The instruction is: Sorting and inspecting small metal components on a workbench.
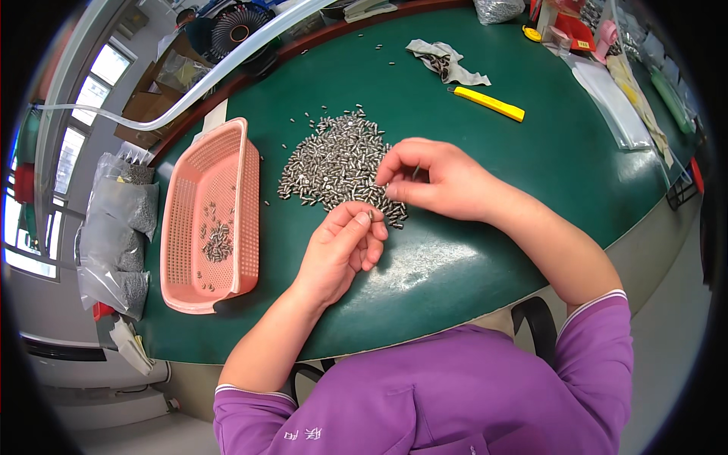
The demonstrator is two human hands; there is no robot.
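Observation:
A heap of small shiny metal cylinders (334, 155) lies on the green tabletop (455, 280). At its near edge, my left hand (343, 246) is closed, palm turned up, with one small metal cylinder (371, 215) pinched between thumb and forefinger. My right hand (444, 178) reaches to the heap's right edge with its thumb and forefinger drawn together at the metal pieces. Whether a piece is between those fingertips cannot be made out. To the left of the heap stands a pink plastic basket (249, 205) with a small cluster of metal cylinders on its bottom.
Clear bags (125, 220) of grey metal parts line the left edge. A yellow utility knife (489, 103) and a crumpled cloth (462, 72) with dark pieces lie at the back. Stacked plastic sheets (610, 102) are at the right. A fan (233, 34) stands behind the table.

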